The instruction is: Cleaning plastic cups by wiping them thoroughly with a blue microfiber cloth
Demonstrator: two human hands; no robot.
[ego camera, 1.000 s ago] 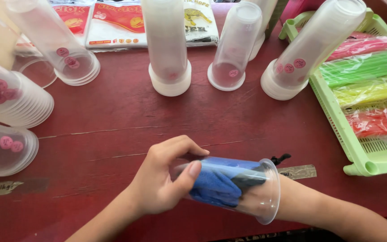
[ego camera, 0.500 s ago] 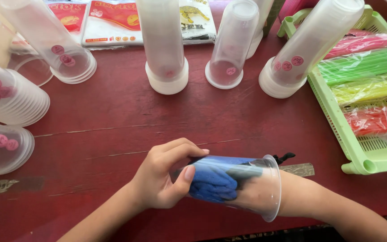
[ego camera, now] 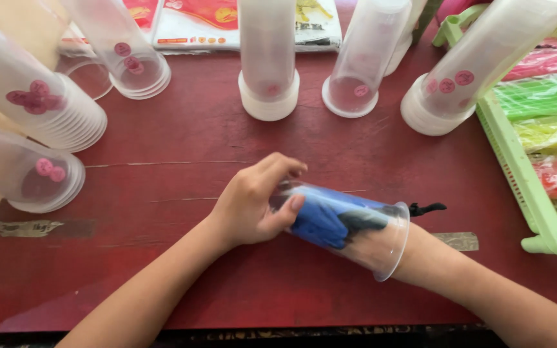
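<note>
A clear plastic cup [ego camera: 349,229] is being gripped at its closed bottom end by the left hand [ego camera: 253,206], fingers closed around it. The right hand [ego camera: 362,235] is being pushed inside the cup with a blue cloth [ego camera: 323,222]; its grip cannot be told. The cup seems light, thin and easily crushed, so the stiffer bottom is judged the best hold.

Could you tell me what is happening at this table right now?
A person holds a clear plastic cup on its side above the red table. The left hand grips the cup's base, while the right hand is pushed inside it together with a blue cloth. Stacks of clear cups stand around, and a green tray of coloured straw packs sits to the right.
</note>
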